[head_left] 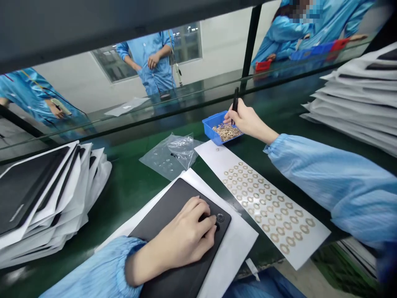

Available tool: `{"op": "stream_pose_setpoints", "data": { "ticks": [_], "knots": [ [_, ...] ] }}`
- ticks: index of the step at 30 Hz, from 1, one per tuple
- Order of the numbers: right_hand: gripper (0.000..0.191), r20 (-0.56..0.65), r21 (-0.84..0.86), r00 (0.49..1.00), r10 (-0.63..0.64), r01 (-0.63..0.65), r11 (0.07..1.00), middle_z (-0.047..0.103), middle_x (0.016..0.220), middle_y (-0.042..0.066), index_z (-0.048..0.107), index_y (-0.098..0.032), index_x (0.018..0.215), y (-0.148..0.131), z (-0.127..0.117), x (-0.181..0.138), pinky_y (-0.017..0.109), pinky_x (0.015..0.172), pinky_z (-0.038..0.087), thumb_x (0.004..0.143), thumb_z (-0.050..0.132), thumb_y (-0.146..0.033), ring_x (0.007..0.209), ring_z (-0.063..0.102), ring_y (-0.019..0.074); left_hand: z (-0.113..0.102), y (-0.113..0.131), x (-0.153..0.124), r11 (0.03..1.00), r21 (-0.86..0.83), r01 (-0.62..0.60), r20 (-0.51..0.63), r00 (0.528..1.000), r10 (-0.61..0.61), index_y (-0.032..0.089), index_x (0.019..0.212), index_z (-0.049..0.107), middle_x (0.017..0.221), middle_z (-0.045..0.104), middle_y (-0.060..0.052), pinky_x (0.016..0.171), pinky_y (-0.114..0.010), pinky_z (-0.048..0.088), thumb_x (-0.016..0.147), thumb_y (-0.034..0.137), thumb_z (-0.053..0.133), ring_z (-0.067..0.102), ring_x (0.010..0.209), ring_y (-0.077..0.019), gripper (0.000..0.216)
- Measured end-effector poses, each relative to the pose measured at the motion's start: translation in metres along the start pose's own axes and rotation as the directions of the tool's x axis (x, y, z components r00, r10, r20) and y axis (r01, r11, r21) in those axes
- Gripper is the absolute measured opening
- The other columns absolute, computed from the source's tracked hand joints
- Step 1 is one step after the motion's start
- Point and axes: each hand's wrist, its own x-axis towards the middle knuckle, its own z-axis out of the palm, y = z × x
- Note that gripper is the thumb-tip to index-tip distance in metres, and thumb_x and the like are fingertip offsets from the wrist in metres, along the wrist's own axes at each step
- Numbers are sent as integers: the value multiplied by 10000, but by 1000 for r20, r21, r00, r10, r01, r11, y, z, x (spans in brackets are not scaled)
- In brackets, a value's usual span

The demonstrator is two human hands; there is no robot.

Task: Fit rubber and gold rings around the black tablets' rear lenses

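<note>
A black tablet (pixel 167 198) with a round camera ring near its corner lies back side up on a white sheet (pixel 238 244). My left hand (pixel 186 236) rests on it, fingers curled and pressed together beside the camera ring; what the fingertips hold, if anything, is hidden. In my right hand (pixel 248 122) are black tweezers (pixel 235 105), held nearly upright above a blue bin (pixel 214 135). Small tan ring-shaped pieces (pixel 228 131) fill the bottom of this bin. Rows of tan ring stickers (pixel 266 203) cover a white backing strip (pixel 207 153) right of the tablet.
A clear plastic bag (pixel 169 155) lies behind the tablet. Stacks of wrapped dark panels stand at left (pixel 37 190) and right (pixel 359 99). A grey shelf (pixel 124 29) crosses overhead. Beyond the bench are several people in blue smocks, with red and blue bins (pixel 316 50).
</note>
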Motion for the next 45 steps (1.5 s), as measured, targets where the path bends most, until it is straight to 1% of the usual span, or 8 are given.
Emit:
{"op": "stream_pose_setpoints", "data": {
  "ticks": [5,8,15,23,28,33,40,45],
  "knots": [
    [131,268,-81,954,-136,163,983,579,745,4,434,-201,811,-33,18,3,177,625,415,920,364,-186,641,553,77,-2,-7,1,1000,0,28,26,999,-28,102,934,654,869,567,-101,818,-333,467,877,123,432,519,899,-194,230],
    [157,416,-99,886,-203,266,959,582,690,5,475,-193,728,-49,55,-4,197,627,382,870,505,-254,654,528,108,-11,-30,6,977,4,212,27,977,-212,149,804,656,828,588,-62,796,-279,433,848,148,454,528,859,-167,207],
    [445,460,-174,881,-116,217,961,615,827,138,498,-142,853,-41,126,-21,275,568,345,707,645,-537,737,588,253,-45,-113,-1,690,72,720,-118,693,-711,148,465,501,462,467,-9,538,-256,323,860,304,428,426,461,-113,431],
    [215,518,4,855,0,-3,1000,495,564,-4,488,-166,592,-28,136,-21,229,523,289,707,651,-246,575,486,130,-54,-141,-17,390,-190,901,259,429,-865,104,444,617,405,552,-69,438,-216,365,811,650,415,519,359,-121,689],
    [245,547,222,833,80,-237,946,353,500,-60,411,-183,623,-42,132,-21,210,414,212,809,513,-306,407,303,58,-58,-140,-14,184,-454,872,406,386,-828,55,649,698,573,646,-130,430,-206,398,748,774,369,606,454,-158,797],
    [293,562,382,821,101,-366,849,242,493,-103,328,-204,644,-53,125,-21,199,370,134,836,486,-358,373,143,25,-48,-143,-8,-8,-767,642,375,438,-817,81,974,623,892,672,-150,618,-263,531,746,715,495,679,756,-210,686],
    [365,624,385,779,65,-379,842,347,482,-82,400,-184,637,-57,136,-33,179,344,165,747,622,-453,357,224,20,-31,-142,9,-129,-946,296,263,477,-838,75,1050,567,1125,610,-198,892,-358,505,847,515,543,617,1030,-247,485],
    [291,591,209,802,87,-256,944,479,480,-35,516,-150,593,-53,138,-34,202,392,278,756,631,-362,403,398,63,-17,-153,11,-104,-954,280,213,390,-896,74,961,602,964,644,-90,775,-324,537,883,232,573,639,868,-165,179]
  ]
}}
